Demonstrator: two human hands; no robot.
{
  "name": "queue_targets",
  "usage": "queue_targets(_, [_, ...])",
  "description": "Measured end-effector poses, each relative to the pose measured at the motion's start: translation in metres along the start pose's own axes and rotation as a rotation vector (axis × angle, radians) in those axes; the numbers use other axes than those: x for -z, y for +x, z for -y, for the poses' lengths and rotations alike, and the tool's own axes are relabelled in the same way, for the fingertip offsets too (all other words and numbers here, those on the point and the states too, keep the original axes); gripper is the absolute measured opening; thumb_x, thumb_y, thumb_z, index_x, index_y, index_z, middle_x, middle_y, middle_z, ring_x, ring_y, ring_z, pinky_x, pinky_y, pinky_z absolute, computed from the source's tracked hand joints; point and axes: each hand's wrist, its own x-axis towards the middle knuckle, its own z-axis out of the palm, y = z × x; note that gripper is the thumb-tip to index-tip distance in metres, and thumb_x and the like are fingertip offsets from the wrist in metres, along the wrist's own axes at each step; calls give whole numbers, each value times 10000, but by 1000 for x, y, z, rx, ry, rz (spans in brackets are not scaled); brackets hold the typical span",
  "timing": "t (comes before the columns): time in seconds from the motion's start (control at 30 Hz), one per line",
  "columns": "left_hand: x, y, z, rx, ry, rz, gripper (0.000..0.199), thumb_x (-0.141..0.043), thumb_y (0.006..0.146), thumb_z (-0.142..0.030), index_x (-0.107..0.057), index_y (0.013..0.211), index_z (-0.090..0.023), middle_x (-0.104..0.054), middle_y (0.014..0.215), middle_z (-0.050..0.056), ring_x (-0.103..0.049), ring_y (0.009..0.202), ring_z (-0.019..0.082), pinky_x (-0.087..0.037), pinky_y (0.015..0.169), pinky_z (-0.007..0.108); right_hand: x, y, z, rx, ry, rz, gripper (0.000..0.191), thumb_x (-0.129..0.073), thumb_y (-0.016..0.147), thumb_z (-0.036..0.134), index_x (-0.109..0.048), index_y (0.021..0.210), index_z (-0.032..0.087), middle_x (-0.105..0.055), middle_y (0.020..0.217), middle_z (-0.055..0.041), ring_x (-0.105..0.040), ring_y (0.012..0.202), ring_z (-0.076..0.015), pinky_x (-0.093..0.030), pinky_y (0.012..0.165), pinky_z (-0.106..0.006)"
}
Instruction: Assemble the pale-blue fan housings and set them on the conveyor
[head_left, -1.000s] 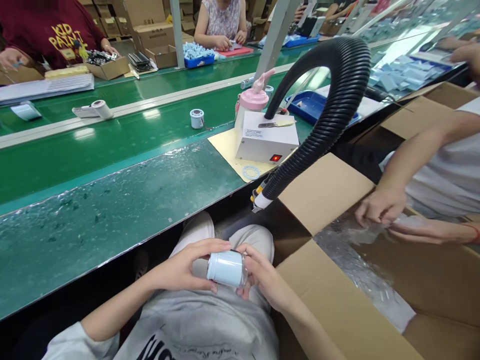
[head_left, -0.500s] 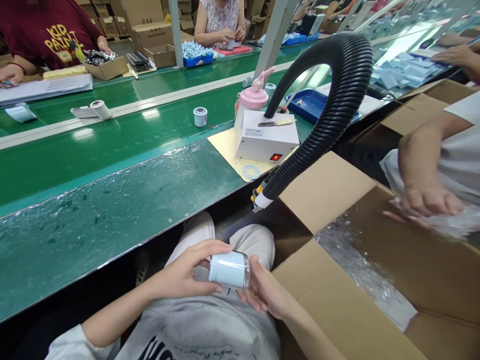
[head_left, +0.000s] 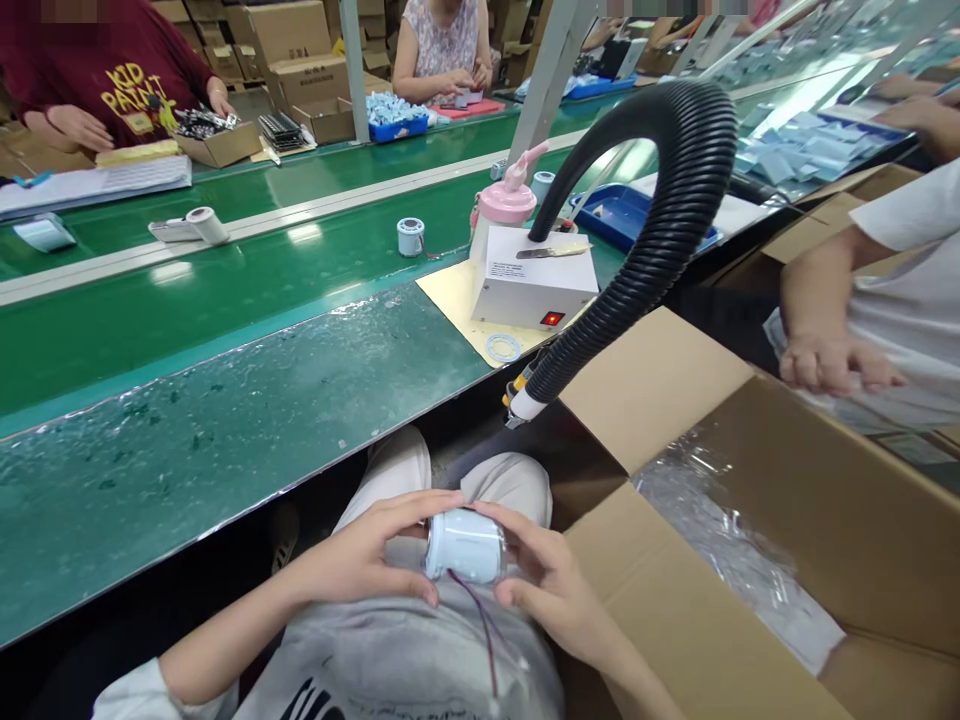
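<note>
A light blue cylinder (head_left: 466, 546) with a clear cover at its right end lies sideways above my lap, held between both hands. My left hand (head_left: 382, 550) grips its left end, thumb below and fingers over the top. Around the clear right end curl the thumb and fingers of my right hand (head_left: 536, 565). Thin dark red and blue wires (head_left: 484, 625) hang from the cylinder's lower left side toward my shirt.
An open carton (head_left: 675, 580) with clear plastic bags is at my right. A black hose (head_left: 675, 200) arches from a white box (head_left: 534, 280) on the bench edge (head_left: 300, 400). Similar blue cylinders (head_left: 410, 237) stand on the green belt. Co-workers sit across and at right.
The cylinder has rolled in my hands, and its wires now show. My right hand has closed around the clear end. The co-worker's hands at right have shifted left, and the belt items moved slightly right.
</note>
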Motion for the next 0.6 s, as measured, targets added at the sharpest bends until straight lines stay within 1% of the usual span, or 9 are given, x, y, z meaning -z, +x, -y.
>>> queue_targets(0.03, [1,0,1,-11,-3,17,788,-892,748,-315,-553,1449,-431,-514,1557,52,-460,1446,316,-517,1093,408,-1,0,1,-67,77,-12,566,-745,887,559,-650,1385,307,-735,1280,-106,-771,1026,-277,-662,843,-327])
queue_targets(0.1, [0,0,4,-3,-70,35,762,-871,777,-282,-549,1447,-446,-512,1561,44,-488,1433,306,-511,1103,420,-3,-1,1,-134,132,-20,524,-777,860,558,-709,1319,314,-756,1244,-94,-782,984,-265,-667,807,-308])
queue_targets(0.17, [-1,1,6,36,-175,42,771,-866,783,-266,-539,1461,-431,-561,1509,54,-585,1340,293,-511,1098,432,-1,-1,2,-135,72,-21,489,-822,832,518,-741,1276,330,-748,1273,-90,-755,1081,-284,-662,835,-315])
queue_targets(0.23, [-2,2,8,85,-253,48,785,-864,785,-263,-526,1480,-397,-626,1427,65,-654,1242,279,-512,1084,433,2,-2,1,-109,-32,-23,461,-850,818,464,-756,1252,342,-729,1312,-91,-713,1179,-311,-634,938,-374])
queue_targets(0.3, [-4,4,10,132,-287,45,794,-863,784,-274,-518,1494,-364,-657,1381,75,-679,1183,271,-522,1049,414,5,-2,-1,-108,-100,-23,427,-857,817,398,-770,1230,338,-721,1323,-93,-695,1208,-327,-600,1008,-427])
queue_targets(0.37, [-6,6,16,169,-313,46,811,-863,782,-302,-504,1508,-341,-661,1374,89,-687,1151,266,-536,1000,391,4,-1,-2,-147,-88,-18,398,-844,819,327,-781,1212,330,-728,1311,-90,-702,1195,-324,-620,973,-412])
queue_targets(0.43, [-9,8,27,180,-354,45,849,-877,759,-346,-496,1516,-314,-672,1351,100,-678,1154,269,-538,980,383,0,0,-3,-203,-23,-16,398,-835,808,274,-788,1199,327,-730,1309,-80,-722,1153,-305,-652,884,-354])
queue_targets(0.5, [-12,9,38,186,-386,37,894,-889,731,-390,-487,1523,-282,-686,1323,106,-660,1190,279,-520,1014,401,-6,1,-4,-255,31,-21,428,-843,790,260,-784,1210,320,-747,1275,-71,-754,1060,-279,-656,832,-321])
queue_targets(0.6, [-5,11,43,216,-313,1,845,-857,741,-444,-522,1489,-238,-699,1302,121,-676,1165,291,-518,1033,435,-6,-2,-13,-316,39,13,521,-837,802,362,-730,1307,290,-803,1093,-67,-771,892,-250,-644,808,-335])
